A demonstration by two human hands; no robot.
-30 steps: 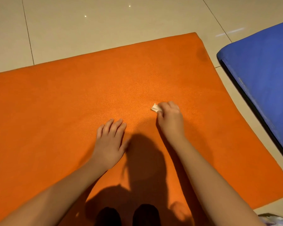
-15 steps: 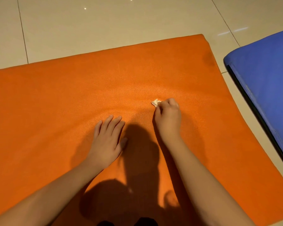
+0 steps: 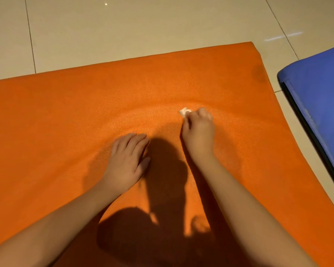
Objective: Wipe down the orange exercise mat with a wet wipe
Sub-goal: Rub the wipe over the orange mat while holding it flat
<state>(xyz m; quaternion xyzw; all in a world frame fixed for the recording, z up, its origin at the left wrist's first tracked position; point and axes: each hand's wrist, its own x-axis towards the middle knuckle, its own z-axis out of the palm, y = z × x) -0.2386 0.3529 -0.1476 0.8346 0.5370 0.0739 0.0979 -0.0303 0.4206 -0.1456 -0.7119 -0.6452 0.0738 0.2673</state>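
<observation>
Pinching 1 wet wipe (image 3: 185,112), right hand (image 3: 199,133) fingers curl tight on orange mat (image 3: 66,116). Left hand (image 3: 126,160) fingers straight, together, flat on mat. 2 hands, 1 wipe.

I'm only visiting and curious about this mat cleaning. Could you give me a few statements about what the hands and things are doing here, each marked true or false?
1. The right hand pinches a small white wet wipe against the orange mat. True.
2. The left hand holds a second wipe. False: it rests flat on the orange mat, fingers straight, holding nothing.
3. A blue pad lies to the right of the orange mat. True.
4. The orange mat lies on a carpet. False: it lies on pale, glossy floor tiles.
</observation>
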